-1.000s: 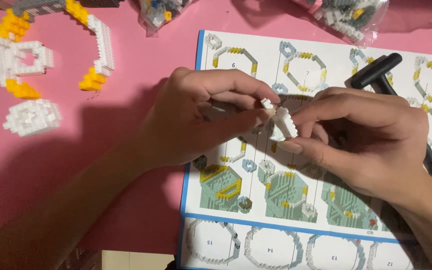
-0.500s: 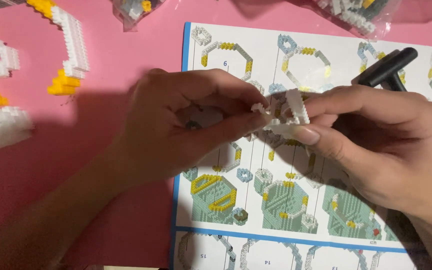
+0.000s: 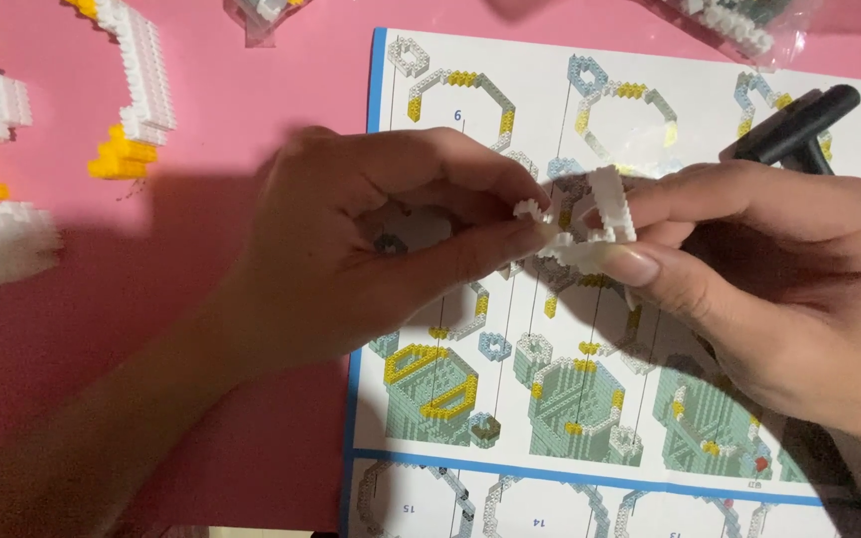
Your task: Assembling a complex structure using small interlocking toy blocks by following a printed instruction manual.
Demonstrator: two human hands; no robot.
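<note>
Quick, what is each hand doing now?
Left hand: pinched on the white brick piece.
Right hand: pinched on the same piece.

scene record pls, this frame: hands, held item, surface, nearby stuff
left hand: fingertips pinch the small white brick assembly
right hand: thumb and fingers grip the same assembly
surface: pink table
under hands: instruction sheet, printed build diagrams
left side: white-and-yellow brick sections
top edge: clear bags of bricks
behind right hand: black tool

Instruction sheet (image 3: 510, 438) on table (image 3: 251, 120), brick assemblies (image 3: 137, 90) to its left, bags (image 3: 739, 20) behind it
</note>
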